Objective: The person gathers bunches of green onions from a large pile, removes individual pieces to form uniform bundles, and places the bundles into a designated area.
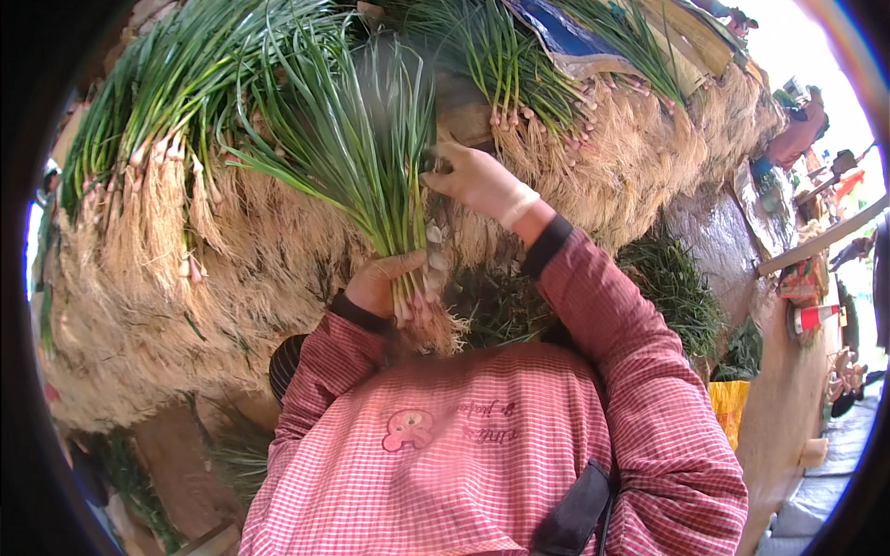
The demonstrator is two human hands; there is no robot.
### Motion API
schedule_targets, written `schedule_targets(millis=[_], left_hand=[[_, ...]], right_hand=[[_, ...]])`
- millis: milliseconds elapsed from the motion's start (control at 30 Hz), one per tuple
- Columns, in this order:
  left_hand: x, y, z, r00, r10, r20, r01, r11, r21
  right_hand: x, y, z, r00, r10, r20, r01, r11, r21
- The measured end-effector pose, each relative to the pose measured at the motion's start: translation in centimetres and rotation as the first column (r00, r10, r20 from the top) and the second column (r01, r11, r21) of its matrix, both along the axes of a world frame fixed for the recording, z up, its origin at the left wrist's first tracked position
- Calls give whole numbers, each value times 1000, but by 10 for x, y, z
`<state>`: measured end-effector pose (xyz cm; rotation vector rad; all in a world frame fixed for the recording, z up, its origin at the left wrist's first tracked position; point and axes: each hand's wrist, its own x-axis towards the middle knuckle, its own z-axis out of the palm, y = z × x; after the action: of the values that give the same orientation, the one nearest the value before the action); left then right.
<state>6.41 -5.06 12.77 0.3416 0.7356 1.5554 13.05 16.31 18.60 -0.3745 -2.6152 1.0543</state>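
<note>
My left hand [375, 283] is closed round the lower stalks of a bunch of green garlic [375, 185], just above its pinkish bulbs and pale roots. The long leaves fan upward, away from my body. Beside the bunch on the right, my gloved right hand [477, 181] is curled, thumb and forefinger close together at the edge of the stalks. What these fingers pinch, if anything, is too blurred to make out. Below them, a thin whitish strip [433, 246] shows along the bunch.
A wide heap of the same plants, roots [306, 222] towards me, spreads across the front. More stalks [158, 102] lie at the left and back. Loose green leaves [672, 287] lie to the right, near a yellow bag [730, 412]. People are at the far right.
</note>
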Motion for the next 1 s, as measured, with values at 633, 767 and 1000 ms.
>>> schedule_targets(millis=[633,767,1000], left_hand=[[0,-2,-21,983,-110,147,100,992,76],[5,-7,-33,955,-204,217,190,978,84],[26,-13,-23,979,-187,-79,203,916,347]], right_hand=[[49,-13,-32,887,456,-77,-460,885,-66],[35,-22,-62,901,351,255,-415,870,266],[80,35,-86,965,-55,258,-82,867,491]])
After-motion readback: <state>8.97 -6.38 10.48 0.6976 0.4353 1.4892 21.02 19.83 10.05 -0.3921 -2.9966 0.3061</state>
